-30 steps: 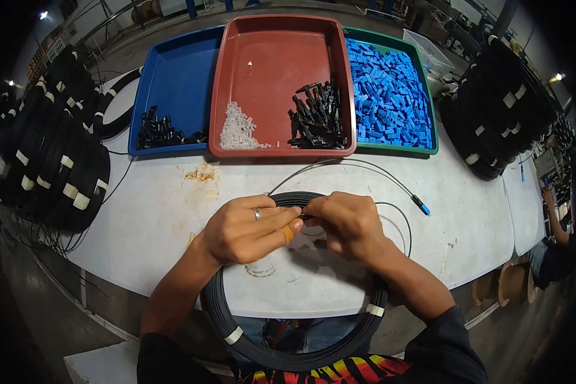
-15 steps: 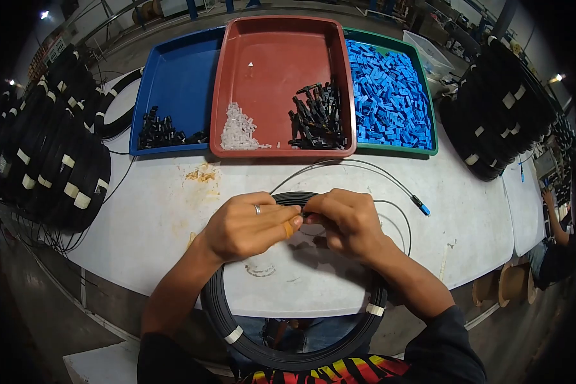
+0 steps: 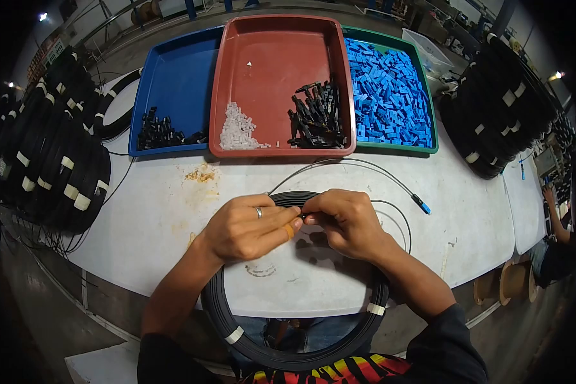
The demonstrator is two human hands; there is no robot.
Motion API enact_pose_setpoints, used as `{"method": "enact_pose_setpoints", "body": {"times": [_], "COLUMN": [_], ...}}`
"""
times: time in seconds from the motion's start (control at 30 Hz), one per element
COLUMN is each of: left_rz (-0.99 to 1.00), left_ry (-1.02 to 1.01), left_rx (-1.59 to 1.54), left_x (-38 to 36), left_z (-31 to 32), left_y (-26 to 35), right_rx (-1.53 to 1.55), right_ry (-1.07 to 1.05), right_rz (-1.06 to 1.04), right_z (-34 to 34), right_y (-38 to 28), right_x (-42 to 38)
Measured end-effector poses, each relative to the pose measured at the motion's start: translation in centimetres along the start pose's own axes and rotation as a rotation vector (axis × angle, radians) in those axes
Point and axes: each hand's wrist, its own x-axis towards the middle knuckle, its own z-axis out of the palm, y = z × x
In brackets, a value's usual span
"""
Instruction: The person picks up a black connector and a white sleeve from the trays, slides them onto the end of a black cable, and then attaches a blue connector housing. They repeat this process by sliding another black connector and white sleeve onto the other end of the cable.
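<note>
My left hand (image 3: 246,227), with a ring and a tan wrap on a finger, is closed in a pinch. Its fingertips meet those of my right hand (image 3: 349,221), also pinching. Between them shows a bit of a small black part (image 3: 303,217), mostly hidden by the fingers. Beneath both hands lies a coil of black cable (image 3: 224,313), bound with white tape and overhanging the table's front edge. A thin cable arcs from behind my left hand to a black-and-blue connector (image 3: 421,203) on the table, right of my right hand.
Behind the hands stand a blue tray (image 3: 179,77) with black pieces, a red tray (image 3: 278,51) with white and black parts, and a green tray (image 3: 434,137) full of blue pieces. Cable coils (image 3: 51,173) are stacked left, more coils (image 3: 499,109) right. Another person's arm (image 3: 559,227) shows far right.
My right hand's fingers have shifted slightly at the pinch, and a little more of the small black part shows. Otherwise the hands, coil and trays stay about where they were.
</note>
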Motion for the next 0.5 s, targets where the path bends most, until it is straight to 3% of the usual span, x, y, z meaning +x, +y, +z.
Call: {"method": "enact_pose_setpoints", "body": {"times": [0.2,0.3,0.37,0.43,0.5], "left_rz": [-0.189,-0.084,0.06,0.063,-0.076], "left_ry": [0.063,0.031,-0.027,-0.036,0.035], "left_rx": [-0.14,-0.044,0.109,0.105,-0.022], "left_x": [-0.09,0.01,0.41,0.08,-0.1], "left_z": [0.1,0.17,-0.05,0.06,0.07], "left_y": [0.18,0.41,0.72,0.32,0.01], "right_rx": [-0.166,-0.168,0.075,0.102,0.13], "right_ry": [0.169,0.038,-0.062,-0.037,-0.018], "right_rz": [-0.18,-0.099,0.08,0.116,0.149], "right_z": [-0.09,-0.46,-0.19,-0.17,-0.23], "right_y": [-0.46,-0.62,0.05,-0.39,-0.73], "right_x": [0.39,0.29,0.03,0.1,0.31]}}
